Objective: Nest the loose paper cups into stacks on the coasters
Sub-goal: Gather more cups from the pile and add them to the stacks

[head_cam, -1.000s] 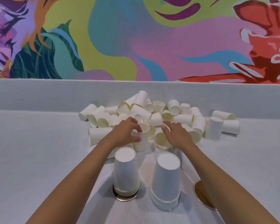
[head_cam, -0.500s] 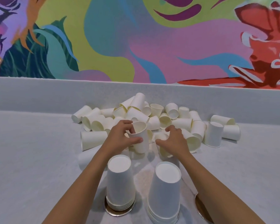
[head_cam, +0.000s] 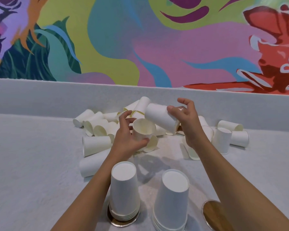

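Just in front of the pile of loose cups, both hands are raised off the counter. The left hand curls fingers and thumb round an upright cup, its mouth facing up. The right hand pinches a tilted cup at its rim end, just above that mouth; I cannot tell whether they touch. Nearer than the pile stand the left stack on a metal-rimmed coaster and the right stack. The right forearm partly hides a wooden coaster.

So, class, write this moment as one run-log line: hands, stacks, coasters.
left hand: holds upright cup | right hand: holds tilted cup | left stack, right stack: inverted | right coaster: no stack
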A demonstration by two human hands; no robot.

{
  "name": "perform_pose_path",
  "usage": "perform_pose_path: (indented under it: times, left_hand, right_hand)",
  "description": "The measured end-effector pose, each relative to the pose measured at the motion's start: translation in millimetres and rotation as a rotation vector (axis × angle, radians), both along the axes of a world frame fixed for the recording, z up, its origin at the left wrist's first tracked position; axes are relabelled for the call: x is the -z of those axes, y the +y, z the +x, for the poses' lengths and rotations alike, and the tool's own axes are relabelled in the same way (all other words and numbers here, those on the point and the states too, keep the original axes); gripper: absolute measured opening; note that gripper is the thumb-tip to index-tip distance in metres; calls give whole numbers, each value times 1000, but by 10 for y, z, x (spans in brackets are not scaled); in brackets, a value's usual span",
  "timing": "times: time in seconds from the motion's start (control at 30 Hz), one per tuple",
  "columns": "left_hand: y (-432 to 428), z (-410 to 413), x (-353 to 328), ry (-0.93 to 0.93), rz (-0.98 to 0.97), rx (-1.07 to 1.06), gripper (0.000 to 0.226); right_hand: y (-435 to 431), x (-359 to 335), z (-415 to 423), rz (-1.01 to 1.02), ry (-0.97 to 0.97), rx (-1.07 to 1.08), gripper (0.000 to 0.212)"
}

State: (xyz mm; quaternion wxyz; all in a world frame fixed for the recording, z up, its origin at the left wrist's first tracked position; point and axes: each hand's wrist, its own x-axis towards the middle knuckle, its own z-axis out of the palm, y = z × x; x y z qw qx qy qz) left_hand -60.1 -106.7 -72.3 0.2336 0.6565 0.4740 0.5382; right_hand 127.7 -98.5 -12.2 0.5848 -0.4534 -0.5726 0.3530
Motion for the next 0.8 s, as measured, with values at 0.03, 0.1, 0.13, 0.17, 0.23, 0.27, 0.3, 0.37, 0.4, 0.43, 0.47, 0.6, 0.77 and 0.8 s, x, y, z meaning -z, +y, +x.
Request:
perform_pose_path:
  times: [0.03,0.1,0.13,0.17,0.23,0.27,0.3,0.37,0.4,0.43,0.47,0.6,0.77,0.8]
  left_hand:
    - [2,7,-7,15,4,-4,100]
    - [7,12,-7,45,14,-2,102]
    - [7,11,0,58,23,8,102]
    - [4,12,9,67,32,23,102]
    - [-11,18,31,82,47,55,100]
    - [-21,21,40,95,56,67,99]
    - [-23,25,45,114,70,76,98]
    - [-24,29,40,158,90,83,95]
    - [-27,29,32,176,95,85,93]
    - [-27,29,27,188,99,91,92]
    - [-23,23,31,196,98,96,92]
    - [8,9,76,197,55,118,91]
    - [19,-33,75,148,21,97,88]
    - [15,-42,77,147,15,97,88]
  right_hand:
    - [9,2,-13,8,-49,-4,50]
    - [21,15,-44,17,-139,10,55]
    - [23,22,-57,19,-178,19,55]
    - [26,28,-65,18,-215,24,54]
    - [35,48,-82,12,-274,-1,44]
    - [35,64,-93,9,-308,-28,37]
    - [29,83,-110,9,-347,-54,33]
    - [12,128,-143,26,-434,-102,36]
    - [2,151,-158,33,-467,-141,40]
    - [-5,173,-174,25,-490,-197,44]
    - [-20,193,-185,1,-510,-261,47]
    - [17,294,-108,-79,-615,-335,58]
    - [149,437,281,-277,-1051,452,72]
    - [139,495,361,-350,-1121,525,76]
